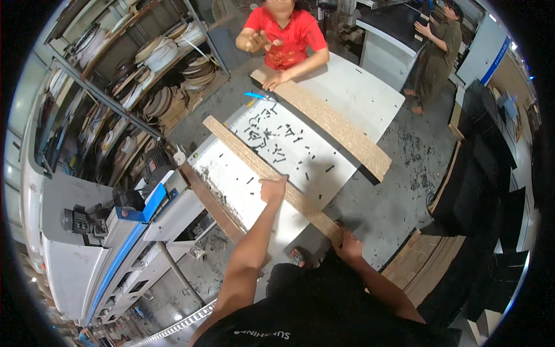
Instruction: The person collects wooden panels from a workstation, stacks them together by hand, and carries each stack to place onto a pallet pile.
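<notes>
A long, narrow wood-patterned board (248, 155) lies slantwise across the near side of a white table (222, 173). My left hand (273, 189) is closed on it around the middle of its length, fingers bent at its edge. At the near right end, which juts past the table, my right hand (348, 248) grips the board close to my body. A second, wider board (335, 128) with a dark edge lies beyond, roughly parallel. Between the two, many short black strips (266, 137) are scattered on the white surface.
Across the table a person in red (292, 34) rests one hand on the far board and raises the other. A slim blue tool (254, 95) lies nearby. A machine with a blue rail (118, 260) stands left; stacked panels (425, 263) stand right. Another person (442, 46) works behind.
</notes>
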{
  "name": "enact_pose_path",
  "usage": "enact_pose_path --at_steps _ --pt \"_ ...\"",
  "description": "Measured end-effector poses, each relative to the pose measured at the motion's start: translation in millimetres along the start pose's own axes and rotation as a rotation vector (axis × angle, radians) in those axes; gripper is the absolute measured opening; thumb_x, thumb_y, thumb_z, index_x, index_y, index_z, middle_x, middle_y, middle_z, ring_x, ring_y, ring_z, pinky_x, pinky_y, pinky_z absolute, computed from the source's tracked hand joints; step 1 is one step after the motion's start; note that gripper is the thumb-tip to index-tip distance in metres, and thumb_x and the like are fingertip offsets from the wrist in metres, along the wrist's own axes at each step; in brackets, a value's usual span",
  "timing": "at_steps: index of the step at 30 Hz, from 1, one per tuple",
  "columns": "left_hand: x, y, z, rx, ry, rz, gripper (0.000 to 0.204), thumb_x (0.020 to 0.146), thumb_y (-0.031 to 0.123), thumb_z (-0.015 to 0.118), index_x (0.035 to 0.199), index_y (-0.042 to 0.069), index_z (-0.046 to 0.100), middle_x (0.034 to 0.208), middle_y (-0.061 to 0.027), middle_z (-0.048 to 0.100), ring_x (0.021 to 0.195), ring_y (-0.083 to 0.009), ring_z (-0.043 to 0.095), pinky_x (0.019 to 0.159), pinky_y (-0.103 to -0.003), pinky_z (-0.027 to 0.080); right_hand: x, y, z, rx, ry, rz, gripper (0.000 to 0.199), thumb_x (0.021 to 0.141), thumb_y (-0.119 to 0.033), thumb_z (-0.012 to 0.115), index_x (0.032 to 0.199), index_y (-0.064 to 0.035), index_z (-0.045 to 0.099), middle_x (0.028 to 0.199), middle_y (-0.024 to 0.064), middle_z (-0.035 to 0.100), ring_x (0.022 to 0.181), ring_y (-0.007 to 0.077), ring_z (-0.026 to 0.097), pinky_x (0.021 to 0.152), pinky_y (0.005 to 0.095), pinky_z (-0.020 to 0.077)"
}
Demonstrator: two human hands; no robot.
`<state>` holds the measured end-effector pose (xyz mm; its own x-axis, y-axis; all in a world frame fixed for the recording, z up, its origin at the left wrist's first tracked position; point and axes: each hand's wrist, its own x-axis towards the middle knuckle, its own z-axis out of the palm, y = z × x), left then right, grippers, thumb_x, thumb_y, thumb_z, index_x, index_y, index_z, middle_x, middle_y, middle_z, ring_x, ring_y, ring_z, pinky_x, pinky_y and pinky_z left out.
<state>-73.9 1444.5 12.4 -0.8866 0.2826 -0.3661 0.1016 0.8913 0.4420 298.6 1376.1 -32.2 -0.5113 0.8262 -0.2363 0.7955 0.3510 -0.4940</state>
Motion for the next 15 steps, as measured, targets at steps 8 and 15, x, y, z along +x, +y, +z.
enact_pose_path --at_steps 8,15 --pt "14 66 23 -0.046 0.012 0.003 0.103 0.065 0.064 0.085 0.124 -0.011 0.045 0.111 -0.0257 0.071 0.105 -0.0406 0.071 0.093 -0.047 0.056 69 29 -44 -0.051 -0.047 -0.021 0.072 0.086 -0.037 0.077 0.142 -0.0043 0.046 0.127 0.0215 0.060 0.108 0.0433 0.065 0.092 0.0534 0.0543" --pt "31 117 39 -0.066 -0.010 0.021 0.102 0.068 0.064 0.084 0.127 -0.010 0.044 0.116 -0.0274 0.070 0.109 -0.0415 0.069 0.095 -0.049 0.055 118 56 -61 0.004 0.000 -0.143 0.076 0.085 -0.043 0.076 0.142 -0.0023 0.045 0.128 0.0207 0.060 0.108 0.0431 0.066 0.094 0.0521 0.0537"
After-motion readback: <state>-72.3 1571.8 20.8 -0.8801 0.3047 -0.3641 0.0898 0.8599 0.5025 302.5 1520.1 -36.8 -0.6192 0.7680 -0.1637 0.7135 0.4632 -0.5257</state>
